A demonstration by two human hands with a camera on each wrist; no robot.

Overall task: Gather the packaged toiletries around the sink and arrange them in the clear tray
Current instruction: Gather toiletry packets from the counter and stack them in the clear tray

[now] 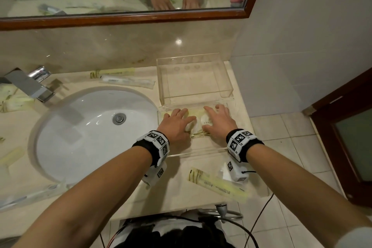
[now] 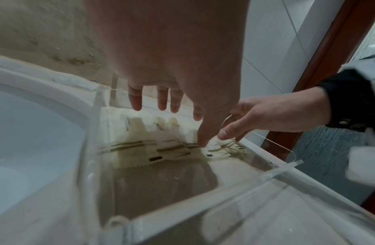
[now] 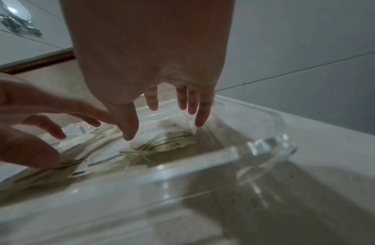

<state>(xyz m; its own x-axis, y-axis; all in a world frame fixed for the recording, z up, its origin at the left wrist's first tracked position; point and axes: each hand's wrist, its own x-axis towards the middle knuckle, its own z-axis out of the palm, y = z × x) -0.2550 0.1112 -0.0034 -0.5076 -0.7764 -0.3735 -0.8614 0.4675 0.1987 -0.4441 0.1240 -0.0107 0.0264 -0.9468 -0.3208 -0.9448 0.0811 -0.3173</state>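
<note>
1. Arranging was the step in hand: I had both the left hand (image 1: pixel 177 122) and right hand (image 1: pixel 218 120) spread flat, fingers straight, over yellow-green sachets (image 2: pixel 144 149) lying inside the clear tray (image 1: pixel 201 152) at centre frame.
2. Next, I judged, came fetching the long yellow packet (image 1: pixel 217 184) below the tray.
3. More packets (image 1: pixel 120 77) lay upper left, behind the sink (image 1: pixel 70 127); the faucet (image 1: pixel 28 83) crowded those at far left.

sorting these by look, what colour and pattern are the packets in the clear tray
Pale yellow packets with dark olive stripes; the left wrist view shows them best.
</note>
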